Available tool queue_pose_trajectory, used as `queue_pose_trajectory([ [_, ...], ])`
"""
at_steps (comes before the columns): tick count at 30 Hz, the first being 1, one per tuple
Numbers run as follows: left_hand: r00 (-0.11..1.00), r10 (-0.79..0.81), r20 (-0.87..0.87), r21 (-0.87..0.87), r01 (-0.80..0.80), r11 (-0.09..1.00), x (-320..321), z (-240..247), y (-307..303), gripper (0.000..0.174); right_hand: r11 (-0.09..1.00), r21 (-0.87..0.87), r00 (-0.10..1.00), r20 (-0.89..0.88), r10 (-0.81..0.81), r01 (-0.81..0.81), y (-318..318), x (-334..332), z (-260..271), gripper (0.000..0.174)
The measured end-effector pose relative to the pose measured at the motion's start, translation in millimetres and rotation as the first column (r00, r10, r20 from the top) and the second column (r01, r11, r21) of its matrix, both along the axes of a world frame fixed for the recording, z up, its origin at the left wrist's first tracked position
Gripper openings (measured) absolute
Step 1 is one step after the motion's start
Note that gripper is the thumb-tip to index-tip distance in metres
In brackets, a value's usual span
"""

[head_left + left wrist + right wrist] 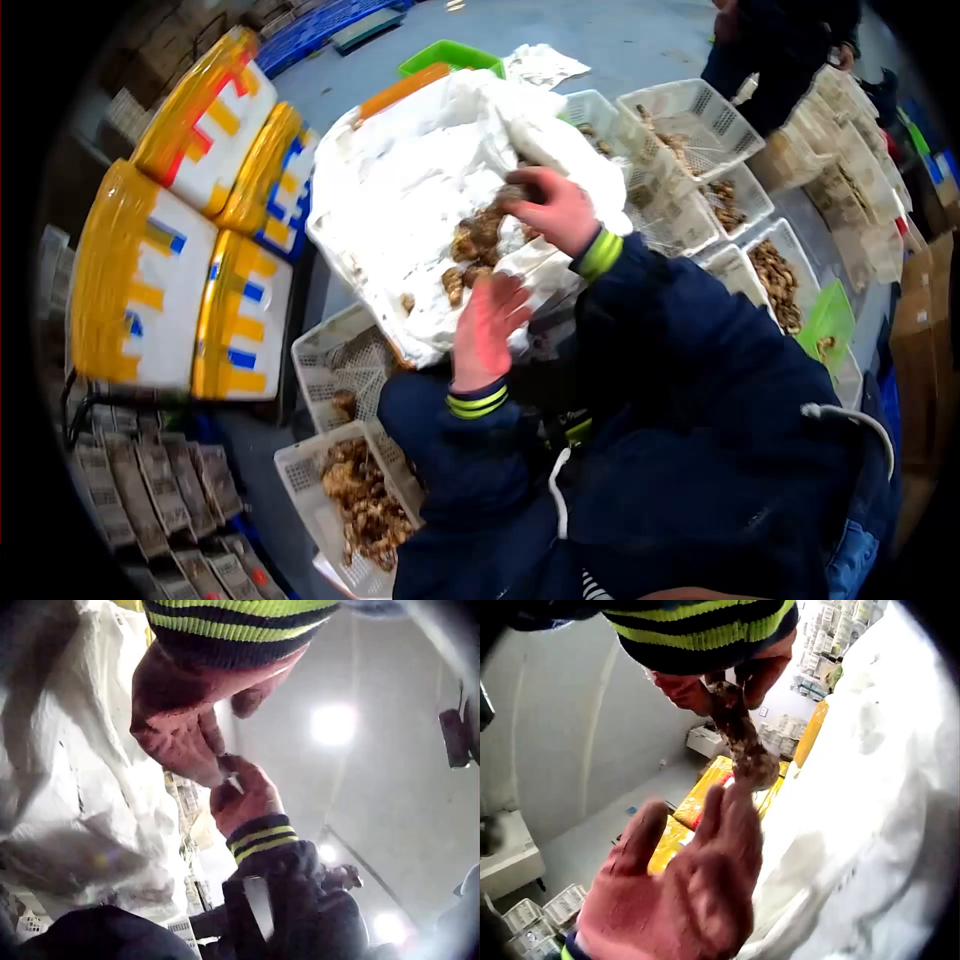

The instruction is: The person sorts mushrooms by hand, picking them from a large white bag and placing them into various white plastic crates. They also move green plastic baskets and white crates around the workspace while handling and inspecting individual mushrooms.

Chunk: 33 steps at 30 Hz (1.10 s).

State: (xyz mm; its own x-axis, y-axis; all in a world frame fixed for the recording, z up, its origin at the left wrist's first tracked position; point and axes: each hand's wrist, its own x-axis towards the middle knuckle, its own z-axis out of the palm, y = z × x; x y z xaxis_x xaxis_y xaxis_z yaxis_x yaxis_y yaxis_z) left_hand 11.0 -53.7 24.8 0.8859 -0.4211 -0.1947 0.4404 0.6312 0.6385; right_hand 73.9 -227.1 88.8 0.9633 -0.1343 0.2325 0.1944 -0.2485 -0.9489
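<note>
My right hand [558, 212] pinches a brown, dirt-flecked mushroom [741, 742] between thumb and fingers, over a large container lined with white sheeting [395, 160]. Seen from the right wrist, the mushroom's stalk points down and its lower end comes close to the left fingertips. Palm and fingers of my left hand [488, 328] are extended, nearer my body, with nothing gripped. Between the hands, a small heap of mushrooms [478, 238] lies on the white lining, with a few single ones to its left. Both sleeves end in dark cuffs with yellow-green stripes.
Mesh crates of mushrooms stand at the lower left [362, 505] and on the right [775, 280]. Yellow-taped white boxes [150, 285] are stacked on the left. A green basket [455, 57] sits beyond the container. Another person [780, 55] stands at the upper right.
</note>
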Motion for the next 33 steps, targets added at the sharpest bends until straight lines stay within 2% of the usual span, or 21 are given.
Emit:
queue_pose_trajectory([
  [1,1.000,-0.008,-0.012,0.035,0.008,0.999,-4,22,-12,0.057,0.992,-0.069,0.986,0.141,-0.092,0.103,2,-24,-2,0.035],
  [2,0.999,0.011,0.034,0.010,-0.011,1.000,-7,25,-22,0.055,0.994,-0.005,0.970,0.222,-0.102,0.105,7,-45,-7,0.031],
  [3,1.000,-0.021,0.022,-0.052,0.022,0.998,-5,26,-28,0.045,0.996,0.090,0.967,0.253,-0.034,0.011,9,-64,-10,0.028],
  [4,1.000,-0.011,0.004,-0.073,0.011,0.997,-8,28,-30,0.040,0.995,-0.096,0.917,0.399,0.025,0.014,6,-79,-10,0.028],
  [6,0.999,0.022,0.028,-0.191,-0.017,0.981,-11,31,-33,0.029,0.970,-0.220,0.925,0.336,0.174,-0.103,0,-101,-10,0.028],
  [7,0.999,0.022,0.034,-0.186,-0.016,0.982,-14,33,-31,0.029,0.948,-0.271,0.918,0.308,0.249,-0.166,-4,-109,-7,0.026],
  [9,0.994,0.078,0.070,0.039,-0.081,0.996,-22,38,-27,0.029,0.946,-0.284,0.913,0.326,0.246,-0.154,-5,-116,-5,0.025],
  [11,0.988,0.141,0.057,0.061,-0.145,0.988,-32,41,-29,0.031,0.995,-0.009,0.993,0.057,0.104,-0.103,-6,-119,-9,0.023],
  [12,0.979,0.176,0.103,0.113,-0.188,0.976,-36,41,-29,0.032,0.964,0.260,0.998,0.013,0.058,-0.059,-5,-114,-18,0.024],
  [13,0.967,0.207,0.150,0.163,-0.231,0.959,-40,40,-29,0.033,0.910,0.403,0.995,0.002,0.102,-0.094,-10,-106,-20,0.036],
  [15,0.954,0.239,0.178,0.188,-0.272,0.944,-43,35,-32,0.035,0.690,0.708,0.962,-0.060,0.268,-0.148,-9,-104,-21,0.053],
  [16,0.943,0.219,0.249,0.208,-0.273,0.939,-44,29,-33,0.037,0.607,0.753,0.936,0.031,0.350,-0.252,-2,-104,-21,0.065],
  [17,0.928,0.195,0.318,0.227,-0.274,0.935,-45,23,-35,0.040,0.582,0.755,0.932,0.104,0.347,-0.301,6,-104,-21,0.069],
  [19,0.932,0.223,0.286,0.118,-0.265,0.957,-50,15,-43,0.039,0.530,0.784,0.916,0.120,0.382,-0.323,13,-108,-11,0.071],
  [21,0.945,0.201,0.258,0.103,-0.234,0.967,-51,13,-45,0.040,0.531,0.796,0.925,0.092,0.368,-0.290,11,-108,-14,0.071],
  [25,0.967,0.165,0.192,0.038,-0.175,0.984,-55,14,-50,0.039,0.523,0.796,0.927,0.124,0.353,-0.305,5,-110,-20,0.061],
  [27,0.973,0.175,0.152,-0.010,-0.176,0.984,-55,13,-53,0.038,0.555,0.748,0.910,0.158,0.384,-0.364,1,-110,-17,0.060],
  [30,0.971,0.135,0.198,-0.077,-0.122,0.990,-57,10,-52,0.034,0.609,0.726,0.921,0.087,0.379,-0.319,-3,-109,-16,0.065],
  [31,0.975,0.035,0.221,0.045,-0.046,0.998,-52,10,-46,0.032,0.626,0.690,0.904,0.099,0.417,-0.364,-4,-104,-20,0.070],
  [32,0.979,0.034,0.203,0.007,-0.036,0.999,-52,10,-46,0.030,0.539,0.719,0.859,0.160,0.486,-0.439,-6,-102,-24,0.074],
  [33,0.982,0.031,0.184,-0.034,-0.026,0.999,-53,14,-47,0.029,0.408,0.775,0.836,0.268,0.479,-0.482,-3,-104,-30,0.074],
])
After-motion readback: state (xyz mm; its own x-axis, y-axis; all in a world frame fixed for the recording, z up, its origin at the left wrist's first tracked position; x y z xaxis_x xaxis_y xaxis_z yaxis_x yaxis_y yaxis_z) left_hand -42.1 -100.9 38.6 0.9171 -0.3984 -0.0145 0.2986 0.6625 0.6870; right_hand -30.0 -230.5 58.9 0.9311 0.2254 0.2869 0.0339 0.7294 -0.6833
